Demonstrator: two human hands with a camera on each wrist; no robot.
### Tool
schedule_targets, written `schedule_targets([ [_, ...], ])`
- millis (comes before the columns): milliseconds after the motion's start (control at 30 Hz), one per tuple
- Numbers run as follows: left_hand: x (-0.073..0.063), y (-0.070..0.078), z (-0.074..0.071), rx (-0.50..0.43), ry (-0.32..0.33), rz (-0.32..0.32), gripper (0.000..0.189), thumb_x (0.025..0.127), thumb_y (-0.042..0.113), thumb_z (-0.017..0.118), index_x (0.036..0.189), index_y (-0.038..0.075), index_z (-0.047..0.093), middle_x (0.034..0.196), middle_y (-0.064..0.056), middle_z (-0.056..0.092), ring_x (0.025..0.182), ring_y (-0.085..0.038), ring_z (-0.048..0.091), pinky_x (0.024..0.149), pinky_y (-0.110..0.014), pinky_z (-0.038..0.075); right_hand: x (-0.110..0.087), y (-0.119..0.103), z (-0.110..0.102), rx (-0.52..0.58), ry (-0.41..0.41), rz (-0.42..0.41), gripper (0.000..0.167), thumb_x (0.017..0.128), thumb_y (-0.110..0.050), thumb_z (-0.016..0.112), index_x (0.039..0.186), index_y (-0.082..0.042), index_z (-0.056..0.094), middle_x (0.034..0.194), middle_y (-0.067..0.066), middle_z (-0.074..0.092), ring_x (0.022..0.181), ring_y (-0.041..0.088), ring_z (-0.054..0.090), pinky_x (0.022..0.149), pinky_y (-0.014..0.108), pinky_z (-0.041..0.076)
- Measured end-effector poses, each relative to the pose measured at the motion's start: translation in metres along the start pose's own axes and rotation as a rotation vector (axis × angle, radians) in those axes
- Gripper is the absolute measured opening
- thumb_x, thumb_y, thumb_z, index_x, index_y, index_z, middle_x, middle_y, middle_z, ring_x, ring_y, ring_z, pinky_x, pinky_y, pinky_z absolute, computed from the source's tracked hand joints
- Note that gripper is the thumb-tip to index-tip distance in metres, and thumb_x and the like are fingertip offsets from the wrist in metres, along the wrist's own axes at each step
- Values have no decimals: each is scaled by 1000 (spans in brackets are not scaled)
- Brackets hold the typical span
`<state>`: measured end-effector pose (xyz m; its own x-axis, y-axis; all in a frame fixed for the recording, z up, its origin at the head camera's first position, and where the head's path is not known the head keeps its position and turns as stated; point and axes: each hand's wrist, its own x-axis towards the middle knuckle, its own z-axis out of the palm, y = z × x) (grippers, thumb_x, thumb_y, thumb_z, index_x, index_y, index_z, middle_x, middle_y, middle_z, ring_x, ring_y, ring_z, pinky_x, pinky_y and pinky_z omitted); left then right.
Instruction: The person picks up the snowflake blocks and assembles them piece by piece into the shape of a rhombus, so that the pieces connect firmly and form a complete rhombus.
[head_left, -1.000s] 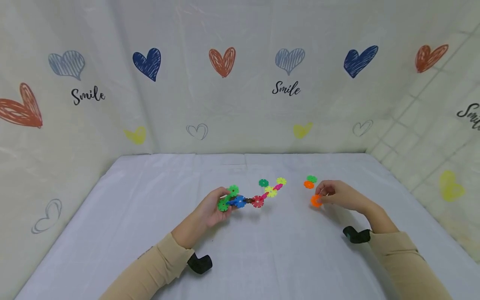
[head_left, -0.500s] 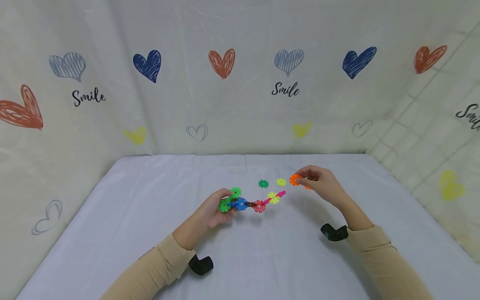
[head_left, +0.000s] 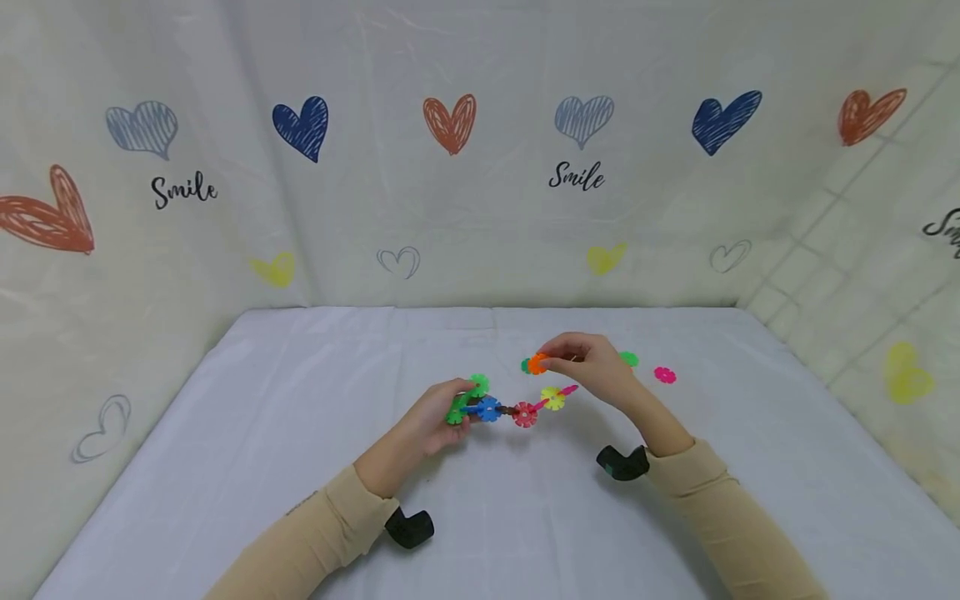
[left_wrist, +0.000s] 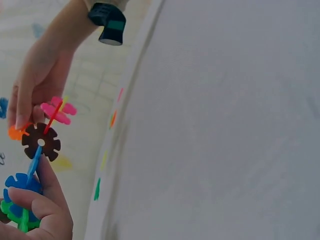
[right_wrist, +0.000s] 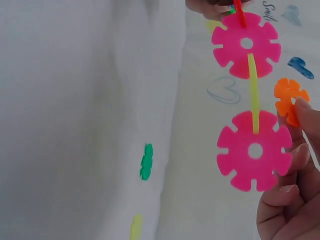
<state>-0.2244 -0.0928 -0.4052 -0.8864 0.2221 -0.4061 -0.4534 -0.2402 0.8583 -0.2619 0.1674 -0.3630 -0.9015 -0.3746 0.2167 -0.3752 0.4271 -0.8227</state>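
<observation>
My left hand (head_left: 435,417) grips the green end of a chain of slotted plastic flower discs (head_left: 489,409). From there the chain runs right through blue, brown, red, pink and yellow discs to a pink end disc (right_wrist: 235,150). Between thumb and fingers, my right hand (head_left: 596,367) pinches a loose orange flower disc (head_left: 536,363) above the table, behind the chain and apart from it. In the right wrist view the orange disc is right of the two pink discs. The left fingers partly cover the green and blue discs.
Loose discs lie on the white-covered table (head_left: 247,467): dark green (head_left: 526,366) partly behind the orange one, light green (head_left: 629,359), pink (head_left: 664,375), yellow (right_wrist: 136,227) and another orange (left_wrist: 113,120). A printed cloth (head_left: 495,208) hangs behind. Each wrist carries a black camera mount (head_left: 624,463).
My right hand has carried the orange disc leftward from the table's right side, uncovering a pink disc there. The left hand and chain have shifted slightly right.
</observation>
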Motion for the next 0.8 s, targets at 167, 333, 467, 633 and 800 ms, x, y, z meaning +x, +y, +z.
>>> schedule_targets([
  [167,2,-1,3,13,19,7,28,104,24,55,122,3,59,86,-7,63,71,-12,59,53,-12,42,6,0,10,-1,-7,-39,15,95,-10,74,109,-3,76,98,7,74,92,39,65,77,37,56],
  [333,2,-1,4,43,7,11,26,104,23,56,122,4,60,85,-6,63,66,-9,58,51,-12,42,9,-4,17,-23,-65,-57,13,96,-11,73,107,-4,74,97,6,74,92,36,67,78,34,54],
  [467,3,0,4,97,-12,19,28,105,24,56,125,4,61,86,-6,63,63,-7,55,51,-13,44,11,-8,22,-48,-123,-43,12,97,-10,72,107,-5,72,97,4,74,96,37,68,80,37,54],
  [633,4,0,3,142,-34,32,23,105,25,57,116,5,63,85,-4,65,62,-7,55,52,-13,44,13,-10,27,-61,-140,-53,9,97,-8,71,106,-7,70,97,3,75,96,26,70,85,42,55],
  [800,3,-1,3,169,-64,46,21,105,23,56,113,5,63,88,-1,71,63,-6,57,52,-13,43,12,-11,31,-58,-159,-89,6,97,-9,72,103,-9,71,96,1,75,96,23,70,88,47,54],
])
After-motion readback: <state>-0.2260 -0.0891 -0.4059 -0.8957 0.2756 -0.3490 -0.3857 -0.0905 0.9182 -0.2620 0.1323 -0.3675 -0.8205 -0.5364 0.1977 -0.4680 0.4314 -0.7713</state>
